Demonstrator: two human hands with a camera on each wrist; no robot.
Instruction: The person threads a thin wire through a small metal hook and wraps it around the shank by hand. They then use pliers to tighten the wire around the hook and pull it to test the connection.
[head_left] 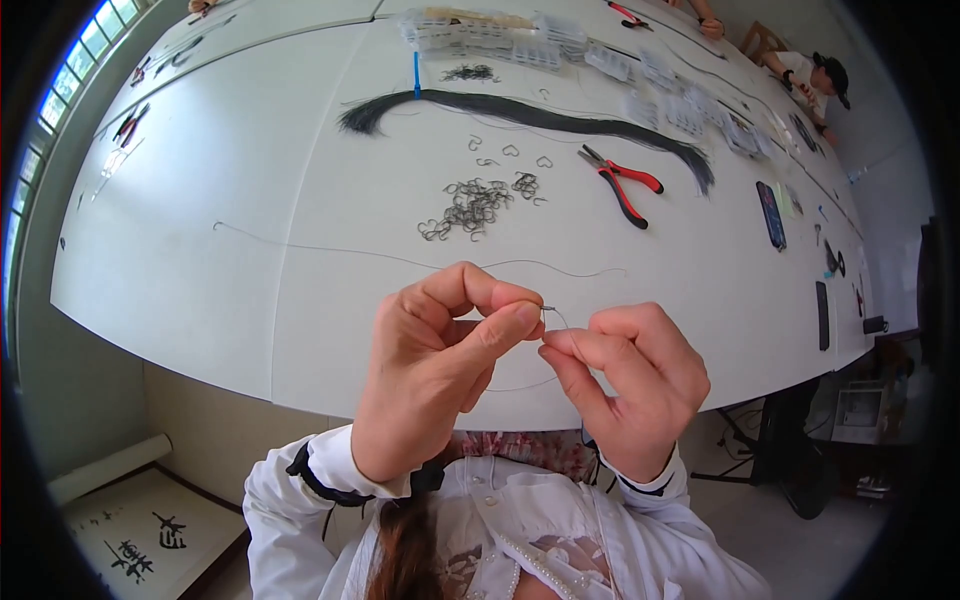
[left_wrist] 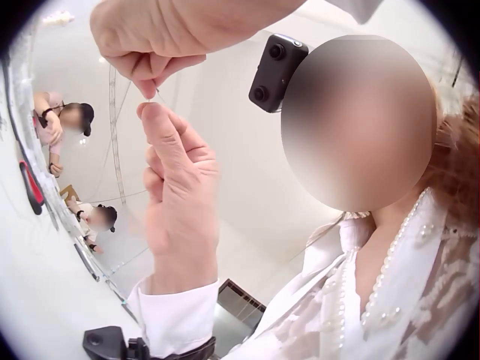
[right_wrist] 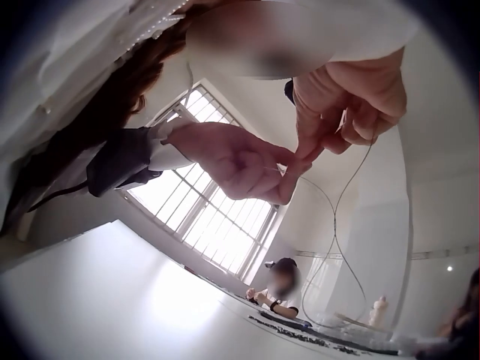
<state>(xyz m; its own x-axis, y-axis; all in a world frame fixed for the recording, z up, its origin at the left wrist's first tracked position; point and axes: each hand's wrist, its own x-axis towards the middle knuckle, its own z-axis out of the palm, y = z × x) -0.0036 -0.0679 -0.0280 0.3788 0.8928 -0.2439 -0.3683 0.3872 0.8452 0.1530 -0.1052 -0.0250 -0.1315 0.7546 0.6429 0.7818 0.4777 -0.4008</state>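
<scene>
My left hand (head_left: 430,350) pinches a small dark metal piece (head_left: 547,308) between thumb and forefinger, above the table's near edge. What kind of piece it is I cannot tell. From it a thin line (head_left: 562,318) curves down to my right hand (head_left: 645,380), whose thumb and forefinger pinch it close by. Loops of this thin line (right_wrist: 334,225) hang below the fingers in the right wrist view. Farther forward, a thin strand (head_left: 340,249) with a hooked end lies across the white table. Beyond the hands is a pile of small dark hook-shaped pieces (head_left: 470,208).
Red-handled pliers (head_left: 625,185) lie to the right of the pile. Behind stretches a long black fibre bundle (head_left: 540,118) with a blue tie (head_left: 417,75). Clear plastic boxes (head_left: 535,52) stand at the back, a phone (head_left: 771,215) at right. Another person (head_left: 810,85) sits at the far right.
</scene>
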